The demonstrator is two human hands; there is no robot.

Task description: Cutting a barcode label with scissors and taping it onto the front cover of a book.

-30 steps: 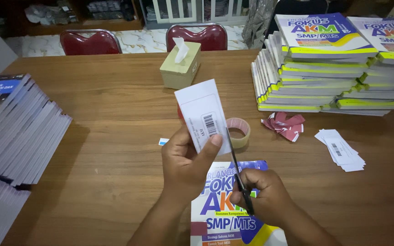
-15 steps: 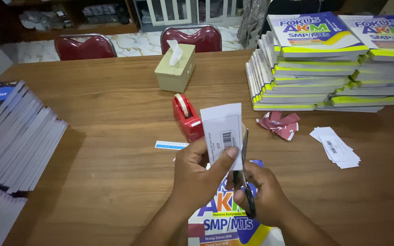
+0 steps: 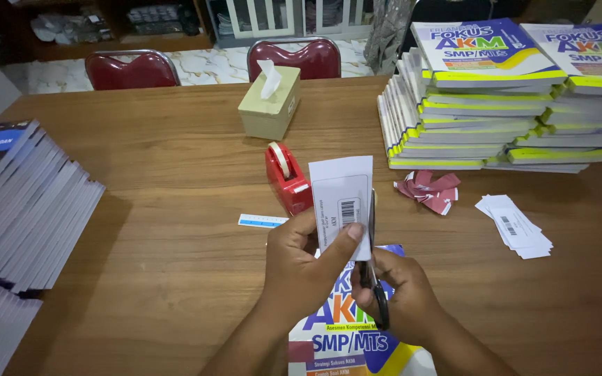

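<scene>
My left hand point(image 3: 304, 261) pinches a white paper label with a barcode point(image 3: 341, 198), held upright above the table. Black-handled scissors point(image 3: 374, 271) sit in my right hand point(image 3: 402, 292), and their blades run up along the label's right edge. Under both hands lies a book with a white, blue and yellow cover point(image 3: 346, 334). A red tape dispenser point(image 3: 286, 177) stands just behind the label, and a small blue-and-white strip point(image 3: 263, 221) lies to its left on the wood.
A beige tissue box point(image 3: 269, 108) stands at the back. Stacks of yellow-edged books point(image 3: 489, 104) fill the right, fanned books point(image 3: 22, 202) the left. Red paper scraps point(image 3: 428, 190) and cut white labels point(image 3: 517, 226) lie at right. Two red chairs point(image 3: 130, 69) stand behind the table.
The label has turned from tilted to upright and the scissors have closed in along its right edge. The camera view shifted, so the tape dispenser now shows fully.
</scene>
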